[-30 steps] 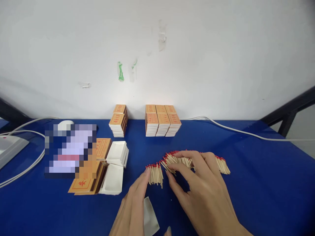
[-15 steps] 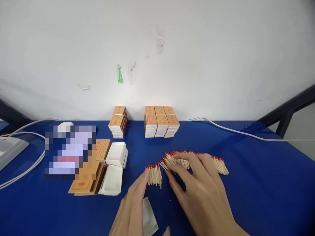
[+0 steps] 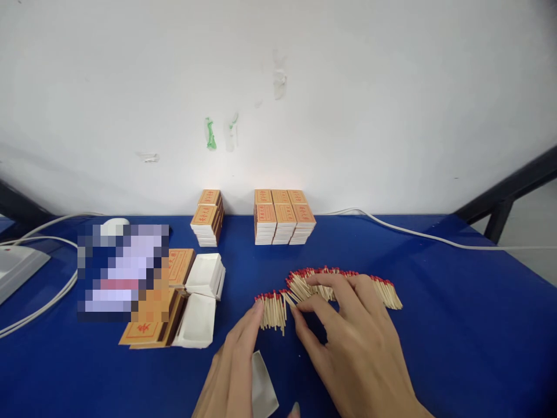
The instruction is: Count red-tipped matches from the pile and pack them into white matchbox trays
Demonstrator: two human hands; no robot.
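Between my left hand (image 3: 235,367) and right hand (image 3: 359,337), a small match row (image 3: 272,312) lies on the bench (image 3: 461,325). The left is open, right at the row's edge; the right pinches a few matches (image 3: 289,299). Beyond, I see a longer match pile (image 3: 303,285), then stacked matchboxes (image 3: 285,216) near the wall (image 3: 369,116).

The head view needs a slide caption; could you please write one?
Left hand at a small match cluster, right hand at the larger pile, stacked matchboxes behind.
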